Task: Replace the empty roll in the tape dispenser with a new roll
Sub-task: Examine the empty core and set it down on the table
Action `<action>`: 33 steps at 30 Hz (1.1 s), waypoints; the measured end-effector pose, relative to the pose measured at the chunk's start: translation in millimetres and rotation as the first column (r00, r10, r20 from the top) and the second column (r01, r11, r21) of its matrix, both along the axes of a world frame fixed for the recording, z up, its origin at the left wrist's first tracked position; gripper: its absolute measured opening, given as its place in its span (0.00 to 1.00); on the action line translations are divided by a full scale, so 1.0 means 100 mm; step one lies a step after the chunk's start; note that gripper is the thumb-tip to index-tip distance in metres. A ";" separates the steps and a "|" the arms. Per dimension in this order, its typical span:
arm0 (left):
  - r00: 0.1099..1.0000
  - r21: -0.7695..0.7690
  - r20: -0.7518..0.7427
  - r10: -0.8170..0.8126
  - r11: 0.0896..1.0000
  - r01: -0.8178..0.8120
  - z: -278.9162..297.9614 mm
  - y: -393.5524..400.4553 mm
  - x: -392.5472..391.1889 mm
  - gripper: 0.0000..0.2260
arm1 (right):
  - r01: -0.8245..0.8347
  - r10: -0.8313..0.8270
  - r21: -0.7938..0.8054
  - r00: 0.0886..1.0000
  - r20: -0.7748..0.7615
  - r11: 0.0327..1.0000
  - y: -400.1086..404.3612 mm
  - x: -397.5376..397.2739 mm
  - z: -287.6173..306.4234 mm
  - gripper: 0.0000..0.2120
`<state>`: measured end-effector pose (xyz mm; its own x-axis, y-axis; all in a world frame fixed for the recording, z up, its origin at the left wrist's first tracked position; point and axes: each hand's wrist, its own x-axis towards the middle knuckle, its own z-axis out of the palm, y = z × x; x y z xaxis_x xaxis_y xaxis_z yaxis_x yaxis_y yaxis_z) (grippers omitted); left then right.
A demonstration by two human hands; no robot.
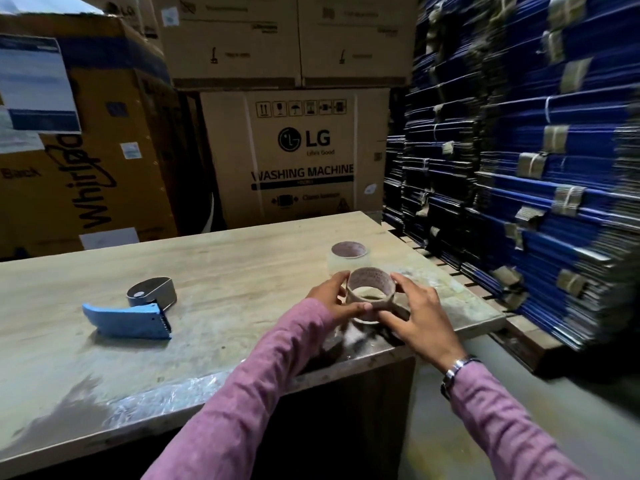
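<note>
2 pink sleeves (242, 386) reach in from the near edge over the wooden table (225, 271). The left hand (332, 299) and right hand (415, 317) together clasp an empty cardboard roll (370, 289) near the table's right corner. A clear tape roll (349, 259) stands just beyond it. The blue-handled tape dispenser (138, 311) lies well apart on the left.

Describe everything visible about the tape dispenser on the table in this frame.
The tape dispenser lies on its side on the wooden table, left of both hands and untouched. It has a blue handle, a dark serrated cutting edge at the handle's near-right end, and a dark grey rounded housing with a pale hub. No roll is visible on it, though motion blur hides finer detail.
</note>
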<state>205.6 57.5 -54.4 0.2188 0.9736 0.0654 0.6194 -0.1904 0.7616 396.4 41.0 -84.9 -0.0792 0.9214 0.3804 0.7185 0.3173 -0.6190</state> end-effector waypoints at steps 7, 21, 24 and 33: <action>1.000 -0.002 0.028 -0.005 1.000 0.005 -0.09 0.18 0.14 0.43 | 0.026 -0.026 -0.045 1.000 0.000 0.999 0.13 0.12 0.02 0.35; 0.963 -0.006 0.143 0.228 0.973 -0.230 -0.04 0.58 -0.04 0.26 | 0.060 -0.080 -0.136 0.986 -0.145 0.989 0.25 0.10 0.14 0.44; 0.965 0.066 0.012 0.262 0.963 -0.262 -0.04 0.73 -0.03 0.32 | 0.076 -0.096 -0.102 0.971 -0.219 0.992 0.34 0.07 0.11 0.43; 0.949 0.073 -0.136 0.285 0.958 -0.278 -0.04 1.11 0.08 0.24 | 0.117 -0.118 -0.018 0.969 -0.219 0.993 0.41 0.03 -0.01 0.44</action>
<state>213.9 168.8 -58.3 -0.0530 0.9930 0.1058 0.7557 -0.0294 0.6543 399.6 81.7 -85.8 0.1147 0.9211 0.3720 0.5974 0.2352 -0.7666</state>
